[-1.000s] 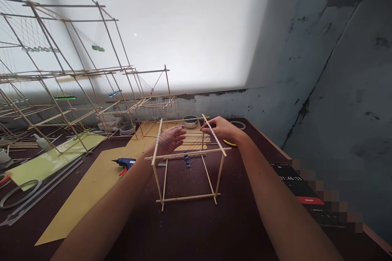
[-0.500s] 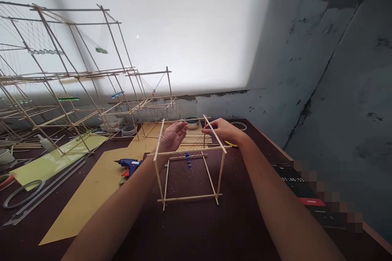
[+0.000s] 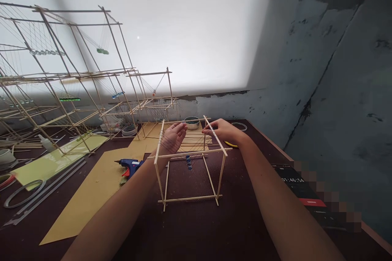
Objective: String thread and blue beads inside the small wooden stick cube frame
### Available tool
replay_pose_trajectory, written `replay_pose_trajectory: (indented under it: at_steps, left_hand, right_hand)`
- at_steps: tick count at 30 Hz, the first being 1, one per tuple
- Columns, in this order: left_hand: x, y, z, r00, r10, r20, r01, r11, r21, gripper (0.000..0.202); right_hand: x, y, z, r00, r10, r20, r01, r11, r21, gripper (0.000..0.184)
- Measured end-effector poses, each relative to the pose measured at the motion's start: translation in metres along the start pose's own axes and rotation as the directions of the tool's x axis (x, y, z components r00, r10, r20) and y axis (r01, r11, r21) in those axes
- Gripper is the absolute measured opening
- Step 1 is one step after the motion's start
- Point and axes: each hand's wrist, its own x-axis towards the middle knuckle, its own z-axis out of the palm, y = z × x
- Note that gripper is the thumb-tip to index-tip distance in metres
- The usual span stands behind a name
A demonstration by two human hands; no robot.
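A cube-shaped frame of thin wooden sticks [image 3: 191, 199] stands upright on the dark table. Fine threads run between its top rails, and a short row of blue glass beads [image 3: 189, 162] hangs from them inside. My left hand [image 3: 174, 136] is at the far left of the frame, behind some threads, its fingers drawn together; whatever they hold is too fine to make out. Across from it, my right hand [image 3: 223, 130] pinches at the far end of the right top rail [image 3: 218, 139], the fingertips partly covered by that rail. What lies in that pinch cannot be seen.
To the left rises a large stick structure [image 3: 65, 74] with hanging bead rows. A blue glue gun [image 3: 131, 166] lies by yellow board [image 3: 92, 183]. Behind the frame are loose sticks [image 3: 196, 138] and a round bowl [image 3: 192, 123]. A phone [image 3: 303, 195] with a timer lies right.
Both hands and the stick frame stay practically where they were. The phone's timer has advanced by one second, and the view has shifted very slightly.
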Motion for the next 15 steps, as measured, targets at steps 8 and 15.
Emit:
replay_pose_trajectory:
  at_steps: [8, 15]
  left_hand:
    - [-0.002, 0.003, 0.000, 0.999, 0.006, 0.046, -0.010, 0.996, 0.092, 0.013]
    - [-0.009, 0.010, -0.019, 0.979, -0.174, 0.108, 0.110, 0.892, 0.438, 0.021]
  right_hand:
    - [0.000, 0.001, 0.001, 1.000, 0.014, 0.016, -0.014, 1.000, 0.011, 0.037]
    - [0.000, 0.010, -0.013, 0.998, 0.064, 0.030, -0.064, 0.998, -0.001, 0.033]
